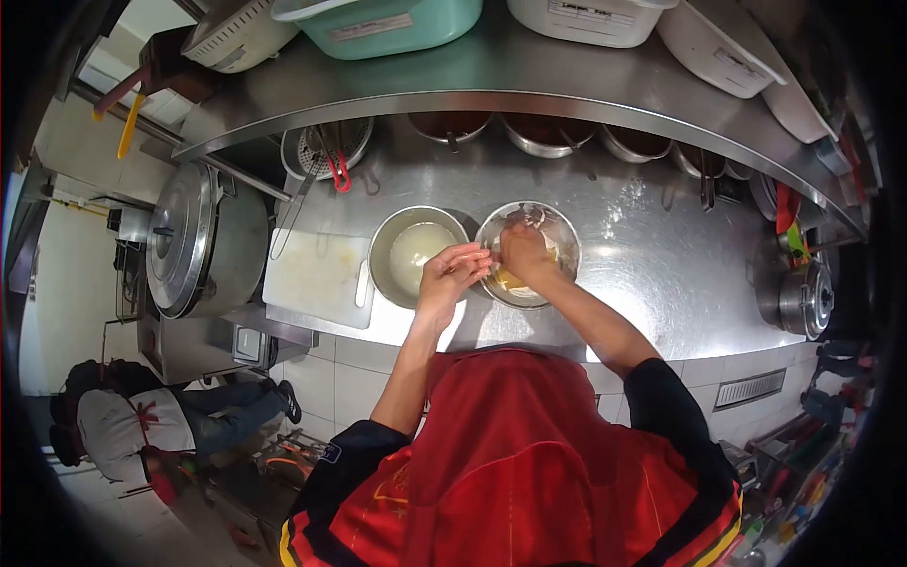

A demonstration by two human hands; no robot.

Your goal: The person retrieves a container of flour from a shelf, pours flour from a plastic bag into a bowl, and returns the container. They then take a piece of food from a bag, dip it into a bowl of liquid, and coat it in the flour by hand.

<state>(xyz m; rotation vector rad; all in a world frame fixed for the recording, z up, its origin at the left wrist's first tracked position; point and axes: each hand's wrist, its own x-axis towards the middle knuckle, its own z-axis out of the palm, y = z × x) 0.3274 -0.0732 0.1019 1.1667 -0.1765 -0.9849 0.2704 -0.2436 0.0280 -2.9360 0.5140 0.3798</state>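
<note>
1. head view, step in hand: looks like working a pale, yellowish mix (511,282) by hand in the steel bowl (571,248). exact action (kneading, coating, scooping) can't be told from this.
2. where: bowl sits on the steel counter (624,236), in front of the person, mix inside it; pot (381,250) of cloudy liquid (419,243) just left of it.
3. next move, my judgement: calls for the right fingers to stay low in the bowl and gather the mix, left hand close by to steady or take some.
4. right hand (525,248): down inside the bowl, knuckles up, fingers curled under; forearm slants in from lower right. grip: can't tell, fingertips hidden, may or may not hold mix.
5. left hand (455,273): over the gap between pot and bowl, fingers pointing right, tips by the bowl's left rim, near the right hand; contact with rim unclear. grip: loose, fingers stretched and slightly bent, nothing seen held.
6. around: white board (315,274) left of pot, strainer (315,149) behind, under the shelf (453,90).
</note>
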